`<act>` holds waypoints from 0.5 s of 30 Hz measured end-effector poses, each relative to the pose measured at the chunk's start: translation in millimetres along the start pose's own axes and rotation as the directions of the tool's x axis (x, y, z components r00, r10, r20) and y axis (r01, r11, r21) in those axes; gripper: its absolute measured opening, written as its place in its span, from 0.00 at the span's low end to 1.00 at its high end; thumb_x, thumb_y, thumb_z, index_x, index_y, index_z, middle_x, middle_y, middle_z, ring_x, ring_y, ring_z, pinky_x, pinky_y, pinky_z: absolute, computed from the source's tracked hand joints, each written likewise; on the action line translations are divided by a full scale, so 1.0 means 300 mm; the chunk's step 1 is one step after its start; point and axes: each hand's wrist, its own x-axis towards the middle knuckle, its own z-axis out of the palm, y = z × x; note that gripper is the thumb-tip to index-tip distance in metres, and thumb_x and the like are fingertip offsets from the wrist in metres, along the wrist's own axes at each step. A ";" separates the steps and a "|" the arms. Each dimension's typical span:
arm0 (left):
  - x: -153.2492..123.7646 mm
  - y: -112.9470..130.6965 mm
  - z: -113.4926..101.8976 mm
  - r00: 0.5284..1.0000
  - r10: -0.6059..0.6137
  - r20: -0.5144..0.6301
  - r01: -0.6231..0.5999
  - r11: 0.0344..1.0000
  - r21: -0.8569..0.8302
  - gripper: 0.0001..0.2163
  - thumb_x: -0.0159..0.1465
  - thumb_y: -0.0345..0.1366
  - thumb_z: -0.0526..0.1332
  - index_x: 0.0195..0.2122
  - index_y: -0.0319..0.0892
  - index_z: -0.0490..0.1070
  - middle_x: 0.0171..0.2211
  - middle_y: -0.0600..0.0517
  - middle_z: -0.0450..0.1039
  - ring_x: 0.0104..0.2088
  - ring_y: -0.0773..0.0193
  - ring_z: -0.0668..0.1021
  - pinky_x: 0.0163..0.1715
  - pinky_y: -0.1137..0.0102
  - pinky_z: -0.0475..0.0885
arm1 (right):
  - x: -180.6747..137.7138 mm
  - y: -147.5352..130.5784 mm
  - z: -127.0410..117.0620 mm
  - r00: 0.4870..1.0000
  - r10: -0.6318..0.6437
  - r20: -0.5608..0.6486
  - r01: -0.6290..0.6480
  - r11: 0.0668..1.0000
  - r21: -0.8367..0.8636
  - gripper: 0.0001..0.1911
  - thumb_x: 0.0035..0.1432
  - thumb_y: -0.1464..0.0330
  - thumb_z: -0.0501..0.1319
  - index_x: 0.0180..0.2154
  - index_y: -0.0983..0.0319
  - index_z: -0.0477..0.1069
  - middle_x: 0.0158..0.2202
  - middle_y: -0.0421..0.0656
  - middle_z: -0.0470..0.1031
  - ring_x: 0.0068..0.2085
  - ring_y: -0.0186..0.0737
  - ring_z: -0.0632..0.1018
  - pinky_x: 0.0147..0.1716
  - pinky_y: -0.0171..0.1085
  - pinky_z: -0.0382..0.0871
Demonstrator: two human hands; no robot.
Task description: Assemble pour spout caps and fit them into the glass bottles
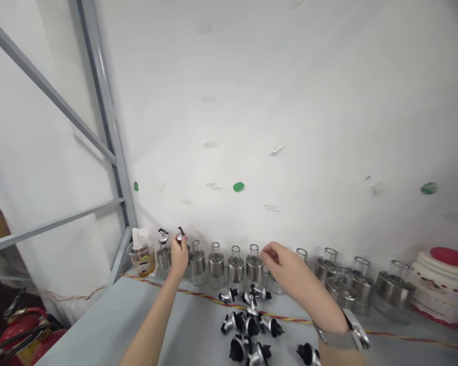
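Observation:
My left hand [179,256] is closed around a pourer stopper [180,235], silver with a black spout. It is at the top of a bottle in the left part of the row; that bottle is mostly hidden by the hand. Just left of it stands a steel-banded glass bottle [164,258] with a pourer stopper [163,236] in its neck. My right hand [284,262] has curled fingers beside the neck of an open glass bottle [254,267]. Another bottle [275,284] is mostly covered by this hand, and what its fingers hold, if anything, is hidden.
Several loose pourer stoppers [251,325] lie on the grey shelf [198,330]. More open bottles [395,290] stand at right beside a white jar with a red lid [442,284]. A plastic cup [142,259] stands at left. A twisted cord [209,301] crosses the shelf near a metal post [109,112].

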 end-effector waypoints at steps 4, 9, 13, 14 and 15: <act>-0.017 0.017 0.005 1.000 -0.022 -0.015 0.022 0.999 0.039 0.11 0.61 0.43 0.48 0.35 0.41 0.60 0.29 0.47 0.71 0.32 0.57 0.75 0.34 0.64 0.68 | 0.002 0.005 0.005 1.000 -0.008 0.013 0.008 1.000 -0.003 0.07 0.53 0.68 0.50 0.27 0.58 0.64 0.26 0.40 0.72 0.28 0.37 0.72 0.26 0.33 0.59; -0.033 0.044 0.008 0.991 -0.078 -0.107 0.094 0.984 0.154 0.17 0.59 0.49 0.49 0.38 0.39 0.59 0.28 0.43 0.72 0.32 0.49 0.75 0.32 0.60 0.65 | -0.002 0.003 0.004 1.000 0.001 0.028 -0.001 1.000 -0.007 0.07 0.54 0.66 0.49 0.28 0.58 0.64 0.26 0.40 0.72 0.28 0.37 0.72 0.26 0.33 0.59; -0.046 0.055 -0.001 0.978 -0.123 -0.166 0.157 0.965 0.211 0.21 0.58 0.53 0.47 0.40 0.38 0.59 0.26 0.42 0.72 0.29 0.47 0.75 0.28 0.60 0.65 | -0.009 -0.009 0.005 0.999 -0.004 0.037 0.004 1.000 -0.019 0.08 0.54 0.66 0.49 0.27 0.58 0.64 0.26 0.40 0.72 0.28 0.38 0.72 0.26 0.34 0.58; -0.047 0.057 -0.004 0.976 -0.126 -0.176 0.163 0.963 0.216 0.21 0.58 0.53 0.47 0.40 0.39 0.59 0.25 0.44 0.72 0.28 0.48 0.75 0.28 0.60 0.65 | -0.011 -0.012 0.006 0.999 -0.006 0.038 0.007 1.000 -0.022 0.08 0.54 0.66 0.49 0.27 0.58 0.64 0.25 0.40 0.72 0.28 0.38 0.72 0.26 0.34 0.58; -0.047 0.059 -0.007 0.976 -0.121 -0.182 0.160 0.963 0.217 0.21 0.59 0.53 0.47 0.40 0.39 0.59 0.24 0.45 0.71 0.27 0.49 0.75 0.27 0.61 0.65 | -0.012 -0.015 0.008 0.999 -0.007 0.040 0.008 1.000 -0.026 0.08 0.55 0.66 0.49 0.27 0.58 0.64 0.25 0.40 0.72 0.28 0.38 0.71 0.27 0.34 0.58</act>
